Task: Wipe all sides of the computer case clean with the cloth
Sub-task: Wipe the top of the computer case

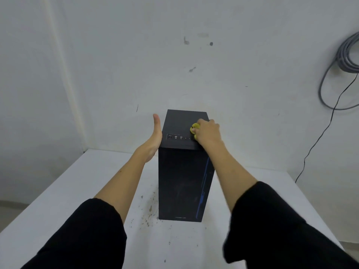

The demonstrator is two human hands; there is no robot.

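Wiping the top panel of the computer case (182,171): black tower, standing upright mid-desk (58,191), long axis vertical, narrow front face turned toward the wearer, port strip (175,137) at the near edge of the top, depth running away toward the far wall. Right hand (206,133): grip curled round a bunched yellow cloth (194,130), pressed to the top at its right side. Left hand (154,138): flat and uncurled, holding nothing, palm against the case's upper left side as a brace. Handling note, by judgement: keep the brace firm, since a tall narrow tower may rock; stroke far to near in overlapping passes; go lightly over the ports; unfold the cloth for wider contact. Front face shows smears; other sides unseen
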